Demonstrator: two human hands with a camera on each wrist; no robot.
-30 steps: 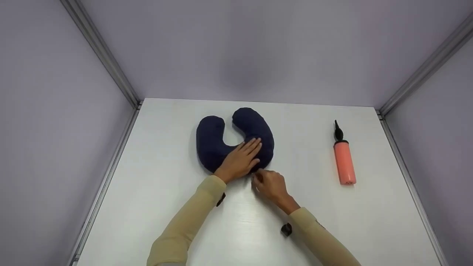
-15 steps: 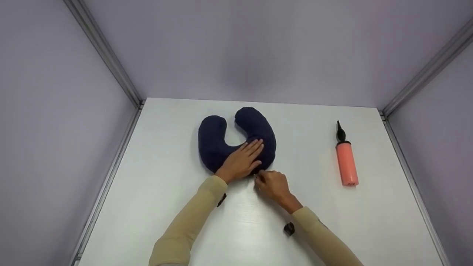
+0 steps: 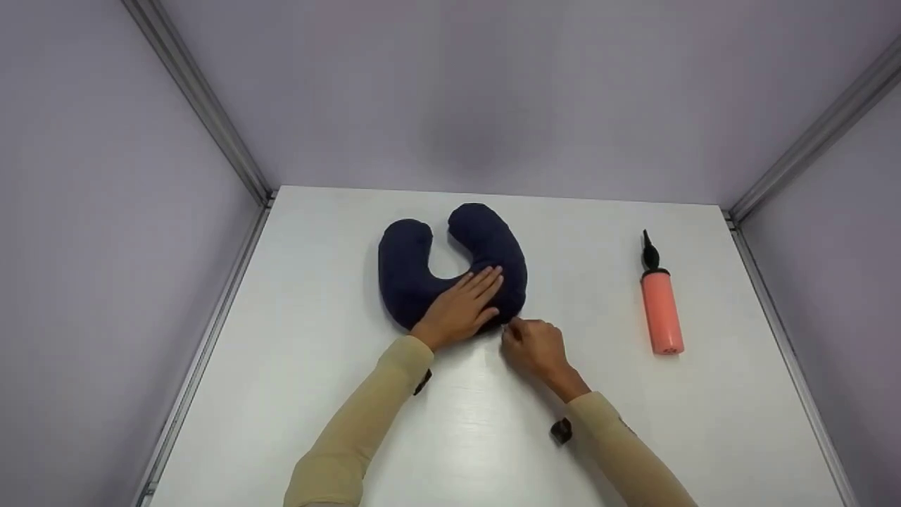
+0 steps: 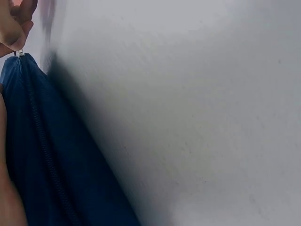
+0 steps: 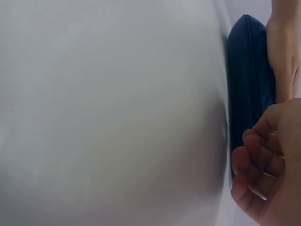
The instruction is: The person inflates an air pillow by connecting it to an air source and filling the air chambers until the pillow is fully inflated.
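A navy U-shaped neck pillow [image 3: 422, 274] lies on the white table [image 3: 338, 408], its opening facing away from me. My left hand [image 3: 461, 306] rests flat on its near right part, fingers straight. My right hand [image 3: 535, 345] sits at the pillow's near right edge with fingers curled. In the left wrist view, those fingertips [image 4: 14, 23] pinch the small metal zipper pull [image 4: 19, 52] at the end of the zipper running along the pillow [image 4: 51, 155]. The right wrist view shows my curled right hand [image 5: 263, 174] beside the pillow [image 5: 249, 84].
A salmon-pink hand pump [image 3: 660, 306] with a black nozzle lies on the table to the right, pointing away from me. Lilac walls with metal corner rails [image 3: 211, 134] enclose the table on three sides.
My right hand has slid a little to the right along the pillow's near edge, still at the zipper. The left hand and the pump have stayed in place.
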